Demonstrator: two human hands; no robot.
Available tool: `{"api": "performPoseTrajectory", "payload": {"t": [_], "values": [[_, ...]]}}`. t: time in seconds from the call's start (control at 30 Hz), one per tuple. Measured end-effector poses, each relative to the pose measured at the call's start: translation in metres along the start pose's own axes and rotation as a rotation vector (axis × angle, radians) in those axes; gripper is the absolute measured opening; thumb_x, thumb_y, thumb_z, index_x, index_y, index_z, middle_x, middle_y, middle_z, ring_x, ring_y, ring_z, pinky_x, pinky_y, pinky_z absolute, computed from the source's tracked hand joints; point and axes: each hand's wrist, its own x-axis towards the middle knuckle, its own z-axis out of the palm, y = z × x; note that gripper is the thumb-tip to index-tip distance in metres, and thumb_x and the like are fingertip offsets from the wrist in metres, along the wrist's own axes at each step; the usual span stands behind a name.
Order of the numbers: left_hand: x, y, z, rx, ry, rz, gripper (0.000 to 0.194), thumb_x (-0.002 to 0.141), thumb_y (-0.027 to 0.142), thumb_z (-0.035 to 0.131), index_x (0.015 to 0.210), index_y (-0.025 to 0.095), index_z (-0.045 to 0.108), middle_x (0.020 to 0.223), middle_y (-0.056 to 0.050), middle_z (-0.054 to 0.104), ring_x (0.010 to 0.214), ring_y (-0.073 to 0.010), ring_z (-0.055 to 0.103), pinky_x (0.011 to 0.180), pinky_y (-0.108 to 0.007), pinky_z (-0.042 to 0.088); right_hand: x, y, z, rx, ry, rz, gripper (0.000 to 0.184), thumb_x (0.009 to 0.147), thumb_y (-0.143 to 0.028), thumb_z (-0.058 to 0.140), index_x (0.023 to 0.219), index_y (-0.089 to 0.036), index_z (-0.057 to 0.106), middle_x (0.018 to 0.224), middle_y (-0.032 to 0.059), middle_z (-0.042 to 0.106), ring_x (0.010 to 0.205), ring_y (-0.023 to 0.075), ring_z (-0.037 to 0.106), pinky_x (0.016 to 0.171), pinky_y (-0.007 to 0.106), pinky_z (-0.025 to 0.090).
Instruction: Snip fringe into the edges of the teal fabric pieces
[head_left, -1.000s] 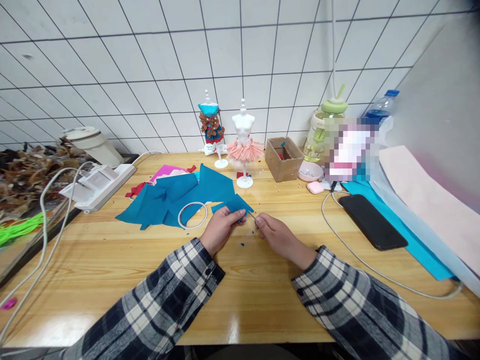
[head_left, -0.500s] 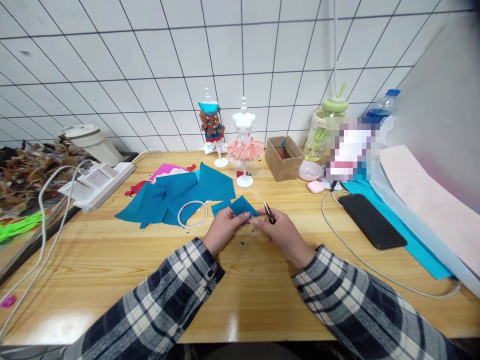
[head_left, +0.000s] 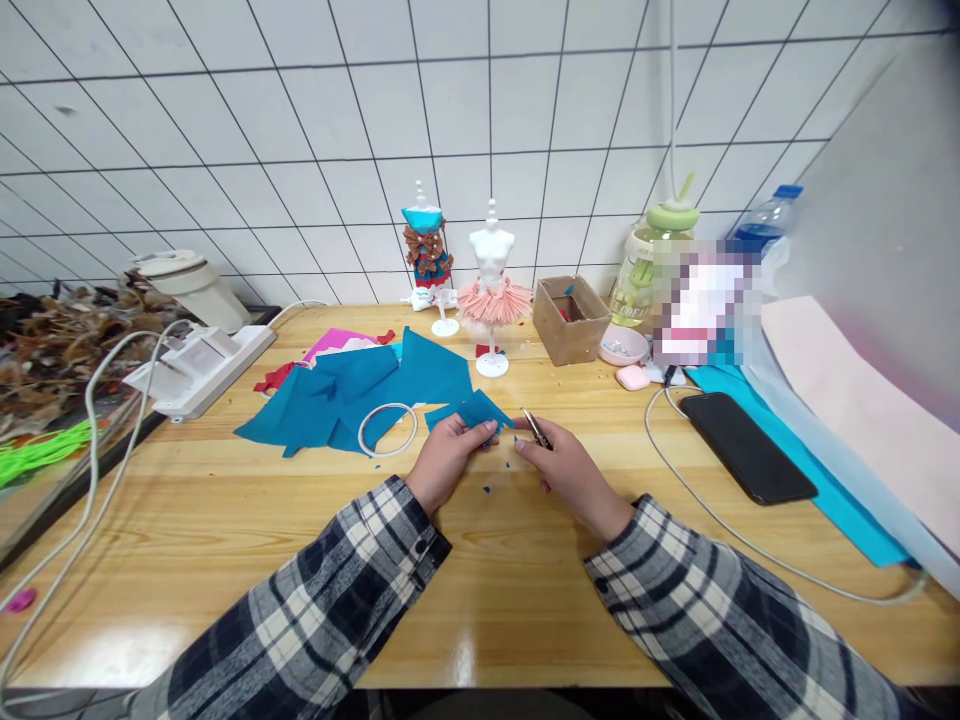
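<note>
My left hand (head_left: 444, 458) pinches a small folded piece of teal fabric (head_left: 480, 407) between thumb and fingers. My right hand (head_left: 576, 472) is closed around dark thread snips (head_left: 537, 430), their tips pointing up and away from me. A tiny teal bit shows by the right thumb; whether it is pinched there I cannot tell. The fingertips of the two hands are a little apart. Beyond the left hand lie large teal fabric sheets (head_left: 442, 370), with a white ring (head_left: 362, 430) resting on their near edge. Tiny teal scraps dot the wood near my hands.
At the back stand a mini dress form with a pink skirt (head_left: 493, 300), a dressed one (head_left: 425, 250) and a cardboard box (head_left: 571, 340). A black phone (head_left: 750, 445) and a white cable (head_left: 720, 530) lie right. A power strip (head_left: 214, 375) is at left.
My right hand has drawn slightly away from the teal piece, which now tilts differently in my left hand. The camera view has shifted a little.
</note>
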Motion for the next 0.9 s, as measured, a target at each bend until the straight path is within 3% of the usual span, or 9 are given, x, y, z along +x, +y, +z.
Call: {"api": "performPoseTrajectory", "payload": {"t": [0.1, 0.2, 0.33, 0.53, 0.73, 0.9], "values": [[-0.001, 0.001, 0.001, 0.052, -0.013, -0.017, 0.022, 0.069, 0.034, 0.079, 0.076, 0.015, 0.069, 0.075, -0.002, 0.07, 0.07, -0.0154, 0.06, 0.073, -0.029, 0.045, 0.0, -0.001, 0.0, 0.053, 0.041, -0.02, 0.05, 0.076, -0.036, 0.057, 0.121, -0.015, 0.064, 0.067, -0.0011, 0.057, 0.053, 0.0122, 0.044, 0.052, 0.026, 0.037], [-0.003, 0.001, 0.003, 0.125, -0.055, -0.01, 0.024, 0.07, 0.036, 0.078, 0.078, 0.015, 0.071, 0.077, -0.004, 0.071, 0.074, -0.0179, 0.063, 0.077, -0.031, 0.046, 0.001, 0.0, 0.0, 0.015, 0.065, -0.044, 0.044, 0.075, -0.044, 0.061, 0.106, -0.014, 0.07, 0.059, -0.0037, 0.049, 0.05, 0.0112, 0.039, 0.05, 0.026, 0.033], [-0.006, 0.003, 0.006, 0.217, -0.093, 0.027, 0.027, 0.07, 0.038, 0.078, 0.079, 0.014, 0.071, 0.076, -0.005, 0.071, 0.074, -0.0195, 0.063, 0.078, -0.033, 0.047, 0.003, 0.004, -0.002, -0.075, 0.112, -0.096, 0.03, 0.073, -0.042, 0.063, 0.086, -0.015, 0.07, 0.058, -0.0032, 0.049, 0.054, 0.0121, 0.042, 0.053, 0.026, 0.033], [-0.013, 0.014, 0.01, 0.096, -0.154, 0.031, 0.042, 0.064, 0.034, 0.084, 0.1, 0.016, 0.069, 0.098, -0.007, 0.073, 0.091, -0.0227, 0.065, 0.087, -0.035, 0.047, 0.002, 0.004, -0.001, -0.054, 0.124, -0.089, 0.027, 0.074, -0.042, 0.061, 0.079, -0.017, 0.066, 0.059, -0.0028, 0.051, 0.054, 0.0124, 0.042, 0.051, 0.025, 0.033], [-0.01, 0.009, 0.008, 0.124, -0.13, 0.012, 0.032, 0.064, 0.036, 0.084, 0.085, 0.016, 0.071, 0.087, -0.006, 0.074, 0.083, -0.0214, 0.065, 0.084, -0.035, 0.048, 0.0, 0.002, 0.004, -0.074, 0.084, -0.098, 0.021, 0.073, -0.037, 0.059, 0.078, -0.018, 0.065, 0.057, -0.0038, 0.048, 0.054, 0.0125, 0.043, 0.052, 0.025, 0.034], [-0.007, 0.006, 0.006, 0.068, -0.125, -0.016, 0.034, 0.064, 0.036, 0.083, 0.09, 0.016, 0.072, 0.091, -0.006, 0.075, 0.087, -0.0234, 0.067, 0.087, -0.037, 0.048, -0.001, 0.001, 0.003, -0.086, 0.099, -0.107, 0.022, 0.074, -0.038, 0.06, 0.079, -0.017, 0.065, 0.056, -0.004, 0.048, 0.054, 0.0127, 0.044, 0.052, 0.025, 0.034]]}}
